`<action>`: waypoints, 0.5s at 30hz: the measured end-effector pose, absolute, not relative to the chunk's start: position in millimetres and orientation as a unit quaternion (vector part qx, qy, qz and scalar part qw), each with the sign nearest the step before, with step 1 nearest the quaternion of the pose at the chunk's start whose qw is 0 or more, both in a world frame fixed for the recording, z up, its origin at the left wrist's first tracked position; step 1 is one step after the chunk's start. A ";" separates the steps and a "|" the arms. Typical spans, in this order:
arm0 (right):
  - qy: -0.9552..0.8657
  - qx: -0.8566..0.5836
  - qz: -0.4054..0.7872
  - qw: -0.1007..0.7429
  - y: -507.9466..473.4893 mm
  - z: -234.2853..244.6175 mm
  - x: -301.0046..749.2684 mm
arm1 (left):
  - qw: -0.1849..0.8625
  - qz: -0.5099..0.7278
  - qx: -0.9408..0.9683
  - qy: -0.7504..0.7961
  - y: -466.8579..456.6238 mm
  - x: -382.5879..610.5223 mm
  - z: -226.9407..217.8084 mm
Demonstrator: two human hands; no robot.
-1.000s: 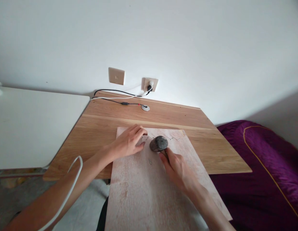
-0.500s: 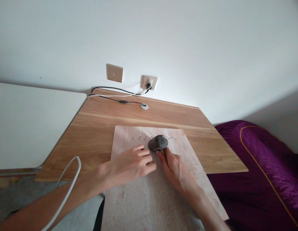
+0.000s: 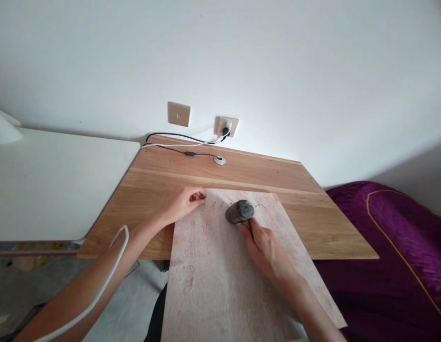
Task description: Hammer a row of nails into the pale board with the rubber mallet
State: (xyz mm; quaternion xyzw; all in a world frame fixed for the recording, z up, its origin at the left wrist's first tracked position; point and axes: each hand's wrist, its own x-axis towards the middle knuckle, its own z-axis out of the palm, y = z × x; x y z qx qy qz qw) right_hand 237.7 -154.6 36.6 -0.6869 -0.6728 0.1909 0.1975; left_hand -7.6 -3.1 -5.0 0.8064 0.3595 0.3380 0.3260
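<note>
A pale wooden board lies on the oak desk and reaches toward me. A row of small nails stands along its far edge. My left hand is pinched shut at the left end of that row, fingertips on a small nail. My right hand is closed round the handle of a dark rounded hammer head, which rests on the board just right of the left hand.
A white table adjoins the desk on the left. Black and white cables run from a wall socket across the desk's back. A purple bed cover lies to the right. A white cord crosses my left forearm.
My left hand went back from the board's middle to the far edge and pinched shut at the nail row. The loose nail seen lying on the board is gone from there. The hammer stayed put.
</note>
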 end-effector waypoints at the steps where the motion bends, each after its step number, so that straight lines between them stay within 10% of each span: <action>1: -0.673 -0.686 0.194 0.197 -154.6 37.0 237.7 | 0.331 0.335 0.806 0.360 -4.0 -7.9 -3.4; 15: -0.662 -0.697 0.212 0.175 -154.4 42.2 235.0 | 0.289 0.305 0.839 0.346 -7.2 -11.1 0.9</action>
